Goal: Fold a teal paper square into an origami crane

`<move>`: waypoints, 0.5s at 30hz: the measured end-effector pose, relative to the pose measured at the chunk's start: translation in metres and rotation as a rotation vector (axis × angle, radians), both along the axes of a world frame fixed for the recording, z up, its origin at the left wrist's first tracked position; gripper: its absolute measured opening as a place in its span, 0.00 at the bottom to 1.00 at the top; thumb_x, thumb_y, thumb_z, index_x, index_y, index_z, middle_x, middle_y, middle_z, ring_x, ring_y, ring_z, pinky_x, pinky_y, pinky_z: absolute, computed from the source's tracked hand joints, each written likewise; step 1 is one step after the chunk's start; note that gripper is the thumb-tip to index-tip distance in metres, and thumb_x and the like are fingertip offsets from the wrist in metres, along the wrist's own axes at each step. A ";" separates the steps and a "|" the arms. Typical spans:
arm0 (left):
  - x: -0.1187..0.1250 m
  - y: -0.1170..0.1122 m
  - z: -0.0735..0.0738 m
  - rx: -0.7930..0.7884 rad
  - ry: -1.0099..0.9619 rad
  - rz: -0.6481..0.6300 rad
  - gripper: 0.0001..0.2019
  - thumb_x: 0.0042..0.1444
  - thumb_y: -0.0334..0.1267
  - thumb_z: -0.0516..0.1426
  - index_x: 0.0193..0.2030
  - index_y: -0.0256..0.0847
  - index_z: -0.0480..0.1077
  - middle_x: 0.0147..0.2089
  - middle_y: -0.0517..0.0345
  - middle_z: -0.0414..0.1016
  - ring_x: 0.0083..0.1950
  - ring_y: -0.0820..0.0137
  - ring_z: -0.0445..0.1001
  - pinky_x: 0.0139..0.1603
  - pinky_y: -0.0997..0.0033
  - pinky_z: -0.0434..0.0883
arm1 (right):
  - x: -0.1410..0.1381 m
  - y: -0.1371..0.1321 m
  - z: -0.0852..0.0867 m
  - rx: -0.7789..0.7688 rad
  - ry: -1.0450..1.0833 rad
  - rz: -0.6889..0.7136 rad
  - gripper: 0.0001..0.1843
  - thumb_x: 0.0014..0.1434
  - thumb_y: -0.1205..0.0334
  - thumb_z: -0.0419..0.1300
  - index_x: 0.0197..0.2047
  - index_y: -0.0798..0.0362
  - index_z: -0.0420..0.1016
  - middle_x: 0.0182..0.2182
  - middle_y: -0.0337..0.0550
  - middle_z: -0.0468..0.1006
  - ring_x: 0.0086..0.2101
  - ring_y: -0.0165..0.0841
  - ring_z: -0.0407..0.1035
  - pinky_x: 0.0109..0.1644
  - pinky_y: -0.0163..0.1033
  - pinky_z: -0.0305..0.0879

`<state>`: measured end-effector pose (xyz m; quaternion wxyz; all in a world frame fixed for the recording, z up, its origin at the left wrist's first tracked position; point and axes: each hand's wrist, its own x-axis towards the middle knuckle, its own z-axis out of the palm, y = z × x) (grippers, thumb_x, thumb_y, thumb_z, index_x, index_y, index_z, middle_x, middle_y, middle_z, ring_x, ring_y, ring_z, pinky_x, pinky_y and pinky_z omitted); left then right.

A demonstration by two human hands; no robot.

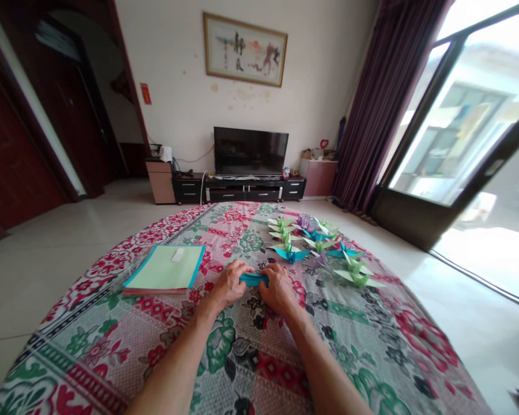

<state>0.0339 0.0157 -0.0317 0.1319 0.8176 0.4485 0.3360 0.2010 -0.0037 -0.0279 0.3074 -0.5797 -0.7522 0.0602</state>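
Note:
A narrow piece of folded blue paper lies between my two hands, low over the patterned tablecloth. My left hand is closed on its left end, and my right hand grips its right end. The fingers cover both ends, so only the middle strip shows. To the right of my hands stand several folded paper cranes in green, blue and purple; a blue crane and a green crane are among the nearer ones.
A stack of coloured paper sheets, pale green on top with a small white piece, lies at the left of the round table. Beyond the table are a television on a low cabinet and a glass door at right.

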 end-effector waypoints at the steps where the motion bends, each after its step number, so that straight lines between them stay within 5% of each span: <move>1: 0.000 0.001 -0.001 0.029 0.009 0.008 0.24 0.39 0.22 0.49 0.45 0.39 0.71 0.47 0.51 0.68 0.51 0.66 0.66 0.55 0.66 0.64 | 0.000 0.000 0.001 -0.005 -0.016 -0.013 0.13 0.48 0.68 0.55 0.38 0.54 0.74 0.42 0.50 0.72 0.44 0.39 0.64 0.50 0.40 0.55; 8: -0.001 0.005 -0.014 0.107 -0.048 0.092 0.35 0.38 0.24 0.51 0.59 0.34 0.58 0.57 0.45 0.63 0.59 0.60 0.60 0.61 0.59 0.59 | 0.003 0.001 0.006 -0.046 0.033 0.032 0.15 0.46 0.69 0.54 0.40 0.55 0.70 0.36 0.46 0.75 0.39 0.36 0.66 0.43 0.38 0.56; 12: 0.001 0.004 -0.013 0.079 -0.177 0.124 0.38 0.39 0.25 0.51 0.63 0.37 0.53 0.58 0.46 0.63 0.59 0.60 0.61 0.60 0.58 0.59 | 0.007 0.006 0.007 -0.076 0.182 0.119 0.14 0.44 0.71 0.53 0.36 0.55 0.72 0.32 0.43 0.75 0.34 0.33 0.67 0.38 0.34 0.57; 15: 0.006 0.002 -0.006 0.020 -0.397 0.252 0.37 0.41 0.28 0.54 0.62 0.37 0.54 0.56 0.44 0.64 0.54 0.60 0.66 0.54 0.59 0.64 | 0.007 0.011 0.005 -0.107 0.420 0.058 0.10 0.45 0.67 0.55 0.33 0.54 0.74 0.28 0.41 0.75 0.31 0.33 0.66 0.36 0.35 0.58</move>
